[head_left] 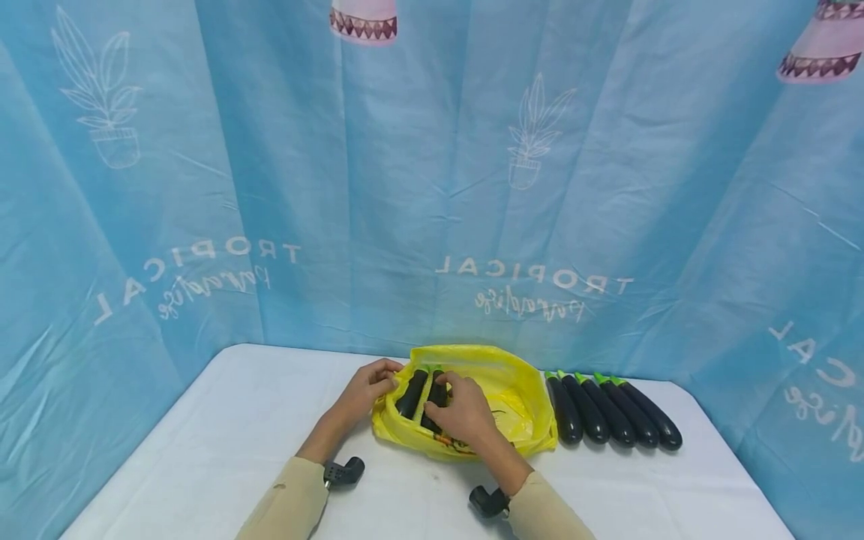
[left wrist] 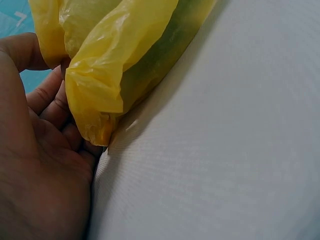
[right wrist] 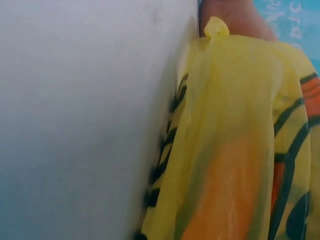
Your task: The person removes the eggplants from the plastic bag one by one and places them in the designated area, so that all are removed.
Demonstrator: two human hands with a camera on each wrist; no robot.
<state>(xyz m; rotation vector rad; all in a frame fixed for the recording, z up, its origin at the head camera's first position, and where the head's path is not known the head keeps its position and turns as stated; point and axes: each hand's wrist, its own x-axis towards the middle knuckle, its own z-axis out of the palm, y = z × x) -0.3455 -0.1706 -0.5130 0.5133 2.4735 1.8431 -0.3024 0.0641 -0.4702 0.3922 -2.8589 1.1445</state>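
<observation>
While L hand (head_left: pixel 367 391) pinches crinkly yel. bag (head_left: pixel 466 352), R hand (head_left: pixel 466 411) grips glossy eggplant (head_left: pixel 436 394).

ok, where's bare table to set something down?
Free: white tabletop left of the left sleeve; the near strip between both sleeves; right of the right sleeve, nearer than the five eggplants. Inside the yellow plastic bag, its right half. Crowded: the bag's left half, with two eggplants and the right hand; and where the bag nearly meets the eggplant row.
</observation>
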